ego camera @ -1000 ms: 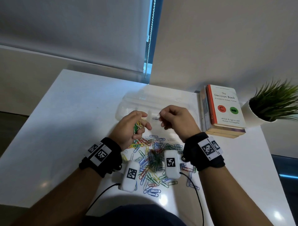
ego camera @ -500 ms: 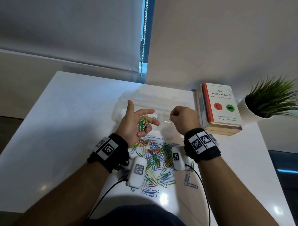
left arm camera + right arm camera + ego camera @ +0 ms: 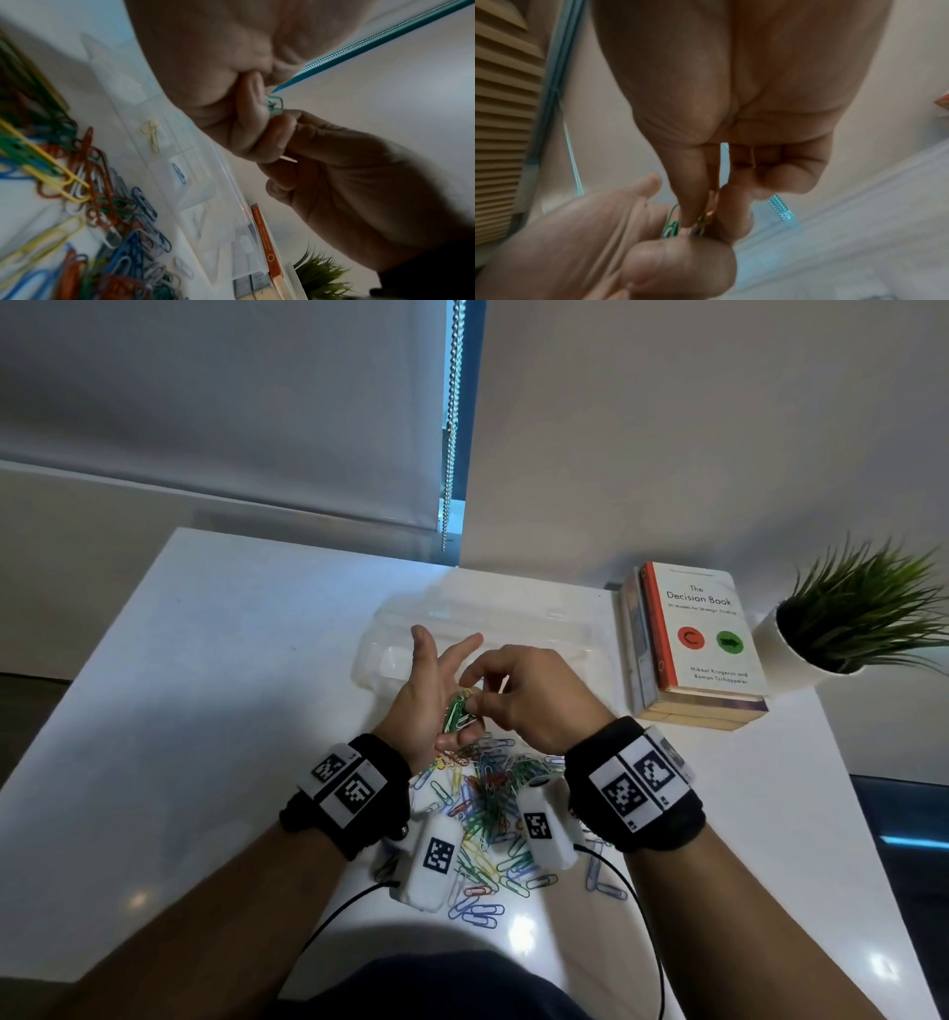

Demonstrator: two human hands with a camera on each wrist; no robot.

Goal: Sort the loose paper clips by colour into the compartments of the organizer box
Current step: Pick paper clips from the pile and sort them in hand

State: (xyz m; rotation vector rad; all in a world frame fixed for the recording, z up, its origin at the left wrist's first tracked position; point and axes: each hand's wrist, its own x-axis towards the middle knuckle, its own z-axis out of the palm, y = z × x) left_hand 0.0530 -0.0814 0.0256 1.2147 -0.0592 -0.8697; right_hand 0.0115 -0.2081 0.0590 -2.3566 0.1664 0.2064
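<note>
My left hand is held palm up above the table, thumb and forefinger stretched out, lower fingers curled under a small bunch of green, yellow and white paper clips. My right hand reaches into that palm, and its thumb and forefinger pinch one clip of the bunch, beside the green clips. The clear organizer box lies just beyond both hands. In its compartments lie cream clips and a blue clip. The loose pile of mixed clips lies under my wrists.
A stack of books stands right of the box, with a potted plant further right. A blind cord hangs behind the white table. The wrist cameras hang over the pile.
My right hand has come back left from over the box to my left palm and now pinches a clip there. The left hand stays palm up, holding its bunch.
</note>
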